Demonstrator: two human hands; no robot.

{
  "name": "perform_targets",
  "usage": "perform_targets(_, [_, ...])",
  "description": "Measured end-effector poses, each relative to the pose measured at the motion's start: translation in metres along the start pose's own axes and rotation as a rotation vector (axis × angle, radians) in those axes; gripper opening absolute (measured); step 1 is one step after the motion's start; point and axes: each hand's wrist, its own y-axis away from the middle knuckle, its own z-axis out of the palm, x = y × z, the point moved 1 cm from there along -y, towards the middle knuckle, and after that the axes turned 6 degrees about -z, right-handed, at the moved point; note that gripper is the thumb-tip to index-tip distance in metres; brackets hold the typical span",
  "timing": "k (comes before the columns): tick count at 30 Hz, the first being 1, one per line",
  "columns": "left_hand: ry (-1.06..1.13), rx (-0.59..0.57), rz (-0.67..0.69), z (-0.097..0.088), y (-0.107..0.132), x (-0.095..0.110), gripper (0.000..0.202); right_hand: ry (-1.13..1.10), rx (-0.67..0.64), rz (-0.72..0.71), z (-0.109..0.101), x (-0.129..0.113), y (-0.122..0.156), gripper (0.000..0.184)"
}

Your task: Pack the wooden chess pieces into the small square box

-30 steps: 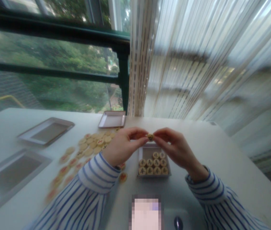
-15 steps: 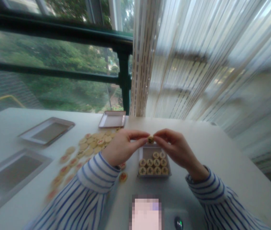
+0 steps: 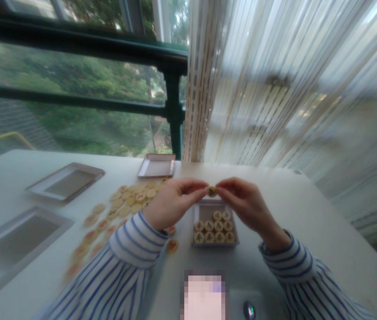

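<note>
Between both hands, just above the far edge of a small box (image 3: 236, 240), is one round xiangqi piece (image 3: 212, 191) with a dark character facing me. My left hand (image 3: 171, 202) pinches it from the left with thumb and fingertips. From the other side my right hand (image 3: 246, 202) grips the same piece between thumb and fingers. Inside the box, several pieces with dark characters (image 3: 219, 226) lie face up in rows, and bare floor shows at its far left. A loose heap of pieces (image 3: 128, 200), some with red characters, spreads left of the box, partly hidden by my left forearm.
One shallow tray (image 3: 156, 177) stands at the table's far edge. Two more, a lid-like tray (image 3: 65, 166) and a larger tray (image 3: 55, 215), lie at the left. A red-marked piece (image 3: 172, 246) sits near the box. Behind the white table (image 3: 295, 200) hang string curtains (image 3: 196, 89).
The held piece has risen slightly and turned, so its character shows more upright. Both hands keep their pinch on it, and the box is unchanged.
</note>
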Motion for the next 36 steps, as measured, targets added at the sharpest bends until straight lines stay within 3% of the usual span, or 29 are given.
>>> perform_targets(5, [0.093,-0.031,-0.038,0.002,0.000,-0.002,0.032,0.010,0.028,-0.006,0.000,0.002,0.000,0.020])
perform_targets(18, [0.129,0.035,-0.088,0.000,0.001,0.009,0.026,-0.075,-0.050,-0.017,0.003,0.002,0.002,0.021])
perform_targets(28, [0.008,0.014,-0.084,-0.004,-0.001,0.004,0.030,0.105,-0.167,-0.111,0.001,0.000,0.003,0.024])
perform_targets(36, [-0.009,-0.019,-0.124,-0.002,-0.001,0.006,0.028,0.302,-0.155,-0.246,0.000,0.004,0.004,0.021])
